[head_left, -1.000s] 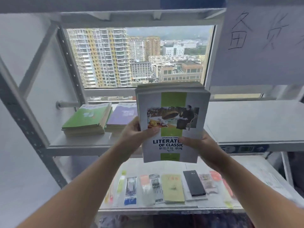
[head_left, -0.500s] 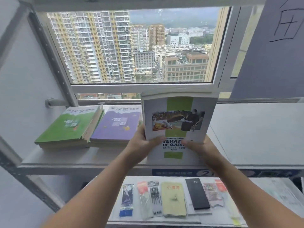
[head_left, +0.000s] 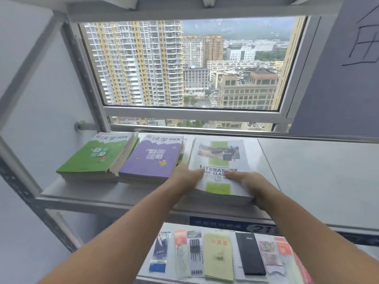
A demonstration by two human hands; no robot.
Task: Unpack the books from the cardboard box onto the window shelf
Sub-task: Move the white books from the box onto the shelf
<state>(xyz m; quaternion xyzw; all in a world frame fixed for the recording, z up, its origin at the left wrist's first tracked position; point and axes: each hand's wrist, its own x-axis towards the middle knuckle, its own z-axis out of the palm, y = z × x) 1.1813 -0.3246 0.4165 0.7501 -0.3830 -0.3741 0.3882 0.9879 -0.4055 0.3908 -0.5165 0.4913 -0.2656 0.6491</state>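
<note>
While the white-covered book stack (head_left: pixel 222 167) lies flat on the window shelf (head_left: pixel 307 181), the left hand (head_left: pixel 187 174) at its seven o'clock corner and the right hand (head_left: pixel 249 181) at five o'clock both grip its near edge, thumbs on top. Purple book (head_left: pixel 151 158) sits just beside, at nine o'clock.

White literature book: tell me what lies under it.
The white literature book tops a stack of books whose page edges show below its near edge, resting on the window shelf. Their covers are hidden. Both hands grip the stack.
</note>
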